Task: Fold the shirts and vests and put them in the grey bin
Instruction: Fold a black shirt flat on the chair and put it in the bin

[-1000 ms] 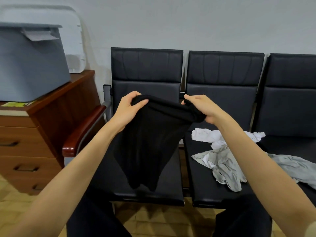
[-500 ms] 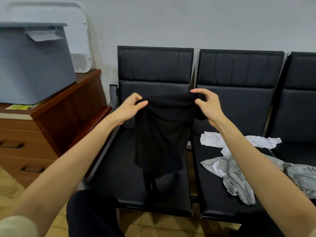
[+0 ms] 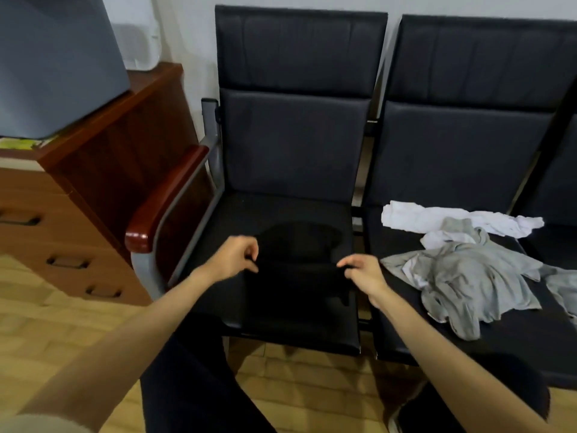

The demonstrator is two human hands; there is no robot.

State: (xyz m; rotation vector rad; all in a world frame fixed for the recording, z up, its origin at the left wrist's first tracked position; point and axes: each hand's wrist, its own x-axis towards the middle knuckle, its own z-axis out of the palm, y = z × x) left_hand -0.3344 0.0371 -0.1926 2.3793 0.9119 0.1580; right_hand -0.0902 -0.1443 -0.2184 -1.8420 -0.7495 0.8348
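Black garment [image 3: 296,264] is blending into the black padded seat [image 3: 312,210], so its edges are hard to make out; it is lying flat on that seat. Left hand [image 3: 237,259] and right hand [image 3: 362,273] are each pinching 1 near corner. Grey bin [image 3: 53,64], cut off, is sitting left of the seat. Crumpled grey shirt [image 3: 468,282] is lying right of the seat.
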